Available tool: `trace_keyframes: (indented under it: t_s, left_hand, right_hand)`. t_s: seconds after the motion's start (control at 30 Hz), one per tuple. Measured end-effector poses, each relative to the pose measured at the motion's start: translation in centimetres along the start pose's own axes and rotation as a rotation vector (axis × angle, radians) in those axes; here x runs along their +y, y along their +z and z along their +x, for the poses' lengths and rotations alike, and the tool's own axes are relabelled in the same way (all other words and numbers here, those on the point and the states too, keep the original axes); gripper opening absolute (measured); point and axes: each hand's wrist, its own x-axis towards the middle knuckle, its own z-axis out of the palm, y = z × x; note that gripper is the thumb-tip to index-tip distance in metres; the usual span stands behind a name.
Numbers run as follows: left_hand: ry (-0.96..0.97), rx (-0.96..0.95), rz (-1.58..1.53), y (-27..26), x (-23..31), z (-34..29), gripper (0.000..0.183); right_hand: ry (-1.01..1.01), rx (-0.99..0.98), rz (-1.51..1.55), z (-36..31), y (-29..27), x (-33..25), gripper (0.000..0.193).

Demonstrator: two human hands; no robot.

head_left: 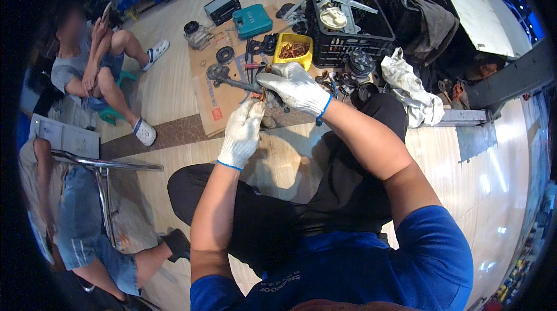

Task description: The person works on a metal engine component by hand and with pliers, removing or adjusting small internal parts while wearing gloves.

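My left hand, in a white knitted glove with a blue cuff, is closed with its fingers pinched together. My right hand, gloved the same way, is closed just above and to the right of it. Between the fingertips of both hands shows a thin copper-coloured piece; most of it is hidden by the gloves. Beyond the hands a yellow tub holds many copper-coloured scraps. A dark metal part with a long arm lies left of my right fingers, on flattened cardboard.
A teal tool case and a black ring lie on the cardboard. Black crates stand at the back right, beside a white cloth. Two people sit at the left, one near a metal-framed chair.
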Motion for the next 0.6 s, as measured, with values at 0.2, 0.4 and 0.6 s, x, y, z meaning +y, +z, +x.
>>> trace_keyframes:
  t_s: [0.2, 0.4, 0.6]
  left_hand:
    - [-0.184, -0.089, -0.382, -0.1, 1.8, -0.4, 0.029]
    - [-0.160, -0.126, -0.356, -0.2, 2.4, -0.9, 0.028]
    - [-0.077, -0.064, -0.047, 0.0, 1.9, -0.4, 0.024]
  right_hand:
    - [0.225, -0.134, 0.244, 0.4, -1.1, 0.6, 0.036]
    - [0.301, -0.095, 0.504, 0.5, -1.4, 0.0, 0.029]
    - [0.310, 0.062, 0.290, 0.2, -0.8, -0.3, 0.041]
